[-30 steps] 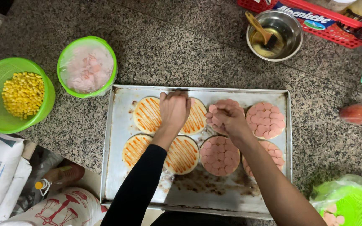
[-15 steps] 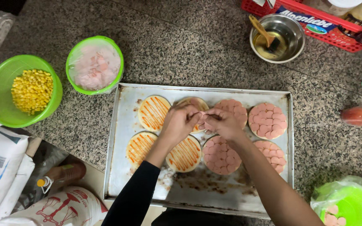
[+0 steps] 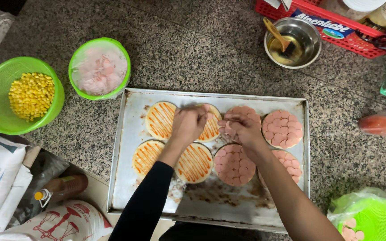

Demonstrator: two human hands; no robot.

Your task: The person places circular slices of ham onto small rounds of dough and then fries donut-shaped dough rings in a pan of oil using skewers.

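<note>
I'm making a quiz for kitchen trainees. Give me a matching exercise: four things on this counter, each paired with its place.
Things:
1. corn bowl
2. steel bowl
3. tray
4. red basket

Places:
A. top right edge
B. far left
C. centre, under both hands
D. just left of the red basket

Pairs: 1-B, 2-D, 3-C, 4-A

Lighting's even and soft from overhead, barely any shadows around the hands. The left hand (image 3: 192, 125) is a bit motion-blurred, while the right hand (image 3: 242, 128) looks sharper.
</note>
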